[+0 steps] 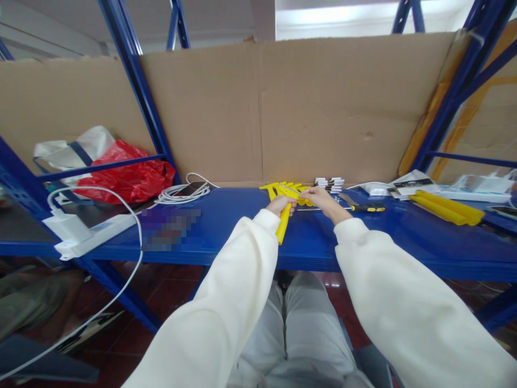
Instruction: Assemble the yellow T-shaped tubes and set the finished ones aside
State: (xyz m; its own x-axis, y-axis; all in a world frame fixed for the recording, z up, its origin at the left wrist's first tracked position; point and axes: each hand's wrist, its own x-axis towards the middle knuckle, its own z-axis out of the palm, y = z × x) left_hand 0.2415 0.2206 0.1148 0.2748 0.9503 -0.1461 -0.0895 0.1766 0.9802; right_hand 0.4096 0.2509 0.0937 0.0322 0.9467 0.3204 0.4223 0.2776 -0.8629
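Observation:
My left hand (281, 205) is closed around a yellow plastic piece (283, 225) whose handle-like end points down toward me, over the blue table. Beside it, the fingers of my right hand (321, 199) are pinched together at the piece's upper part; a thin pale strip shows there, but what the fingers hold is too small to make out. Several more yellow pieces (309, 203) lie just behind my hands. A screwdriver (368, 208) with a black and yellow handle rests right of my right hand, its shaft pointing left.
Small white blocks (329, 184) are stacked by the cardboard wall (323, 108). Yellow tubes (448, 207) and white packets (416, 183) lie at the right. Left are a coiled white cable (181, 194), a power strip (100, 234) and a red bag (129, 172). Blue posts frame the table (242, 237).

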